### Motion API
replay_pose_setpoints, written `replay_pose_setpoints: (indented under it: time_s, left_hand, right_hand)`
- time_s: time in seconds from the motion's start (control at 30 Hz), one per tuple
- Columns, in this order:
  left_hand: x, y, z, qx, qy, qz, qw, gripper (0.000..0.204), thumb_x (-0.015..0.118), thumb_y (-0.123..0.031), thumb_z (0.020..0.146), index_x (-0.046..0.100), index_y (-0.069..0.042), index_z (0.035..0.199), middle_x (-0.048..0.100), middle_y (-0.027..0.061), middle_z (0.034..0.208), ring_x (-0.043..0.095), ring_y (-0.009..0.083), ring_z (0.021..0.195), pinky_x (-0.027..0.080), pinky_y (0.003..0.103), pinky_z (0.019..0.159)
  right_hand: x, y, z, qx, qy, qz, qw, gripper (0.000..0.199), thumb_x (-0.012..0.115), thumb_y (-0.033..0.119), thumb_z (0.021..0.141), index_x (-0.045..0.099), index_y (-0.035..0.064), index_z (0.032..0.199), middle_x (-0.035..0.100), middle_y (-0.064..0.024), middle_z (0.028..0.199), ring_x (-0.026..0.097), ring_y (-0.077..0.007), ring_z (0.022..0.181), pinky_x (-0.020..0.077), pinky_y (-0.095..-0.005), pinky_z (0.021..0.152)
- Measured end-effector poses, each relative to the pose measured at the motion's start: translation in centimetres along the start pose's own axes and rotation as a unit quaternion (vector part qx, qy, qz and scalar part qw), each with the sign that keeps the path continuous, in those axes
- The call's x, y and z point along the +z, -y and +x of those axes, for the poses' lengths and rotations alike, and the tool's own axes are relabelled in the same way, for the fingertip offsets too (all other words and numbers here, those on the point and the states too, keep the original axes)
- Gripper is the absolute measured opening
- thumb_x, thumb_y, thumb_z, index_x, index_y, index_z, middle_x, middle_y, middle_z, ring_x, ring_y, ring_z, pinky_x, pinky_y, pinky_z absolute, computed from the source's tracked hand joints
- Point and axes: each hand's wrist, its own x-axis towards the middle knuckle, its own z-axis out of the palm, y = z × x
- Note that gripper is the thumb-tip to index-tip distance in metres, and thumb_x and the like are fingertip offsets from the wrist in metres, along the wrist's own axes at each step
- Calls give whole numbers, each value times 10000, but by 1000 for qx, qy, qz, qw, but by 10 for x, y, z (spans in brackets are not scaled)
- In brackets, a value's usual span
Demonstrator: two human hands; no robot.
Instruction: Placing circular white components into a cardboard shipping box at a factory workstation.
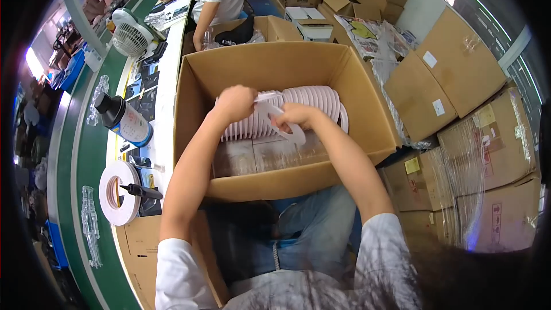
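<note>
Two hands work inside the open cardboard box (275,74) at centre, over a row of stacked white ring pieces (310,100). Left hand (235,103) is closed on the stack's near end; right hand (295,116) pinches one loose ring (290,132). Judging by this, a piece is being separated; lifting it clear needs room past the front wall. At nine o'clock: bottle (123,120), tape roll (117,192).

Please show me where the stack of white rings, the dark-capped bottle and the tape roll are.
stack of white rings (313,100): head view, top of the row.
dark-capped bottle (129,123): head view, its pale body.
tape roll (109,204): head view, its flat side.
</note>
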Motion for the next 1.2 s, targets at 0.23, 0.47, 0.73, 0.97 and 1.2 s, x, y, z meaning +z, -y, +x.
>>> replay_pose_setpoints:
  time_s: [0.23, 0.47, 0.73, 0.97, 1.2]
  left_hand:
    - [-9, -16, 8, -46, -5, 35, 998, 170, 689, -188, 727, 645, -73, 846, 666, 158, 802, 653, 351, 785, 517, 473, 711]
    - [-9, -14, 3, -46, -135, 31, 989, 190, 671, -181, 713, 630, -72, 864, 660, 165, 761, 667, 323, 758, 526, 435, 669]
    - [-7, -10, 2, -49, -71, 52, 995, 207, 644, -186, 713, 632, -46, 865, 667, 197, 793, 665, 351, 766, 533, 461, 692]
    - [-20, 11, 0, -181, -295, -156, 925, 310, 677, -286, 765, 592, -7, 871, 627, 215, 683, 630, 395, 689, 501, 480, 632]
    - [6, 53, 3, -324, -241, -665, 628, 455, 572, -425, 890, 616, -1, 1048, 657, 136, 853, 643, 250, 718, 520, 361, 677]
  right_hand:
    - [-10, 20, -9, -45, -63, 122, 989, 119, 624, 113, 789, 629, -4, 813, 593, -63, 675, 563, -147, 577, 470, -290, 567]
    - [-12, 30, -19, -64, -89, 118, 987, 135, 646, 131, 771, 648, -1, 800, 618, -80, 663, 610, -185, 628, 496, -313, 629]
    - [-6, 23, -8, -91, -90, 57, 990, 135, 635, 127, 802, 663, 3, 845, 632, -67, 718, 590, -150, 680, 468, -289, 655]
    - [-20, 27, -24, -165, -189, 86, 964, 143, 667, 123, 824, 667, -14, 867, 647, -48, 755, 604, -138, 708, 470, -269, 653]
    - [-3, 55, -47, -295, -230, 221, 901, 294, 672, 166, 869, 626, -54, 1058, 661, -87, 860, 640, -166, 795, 514, -292, 726]
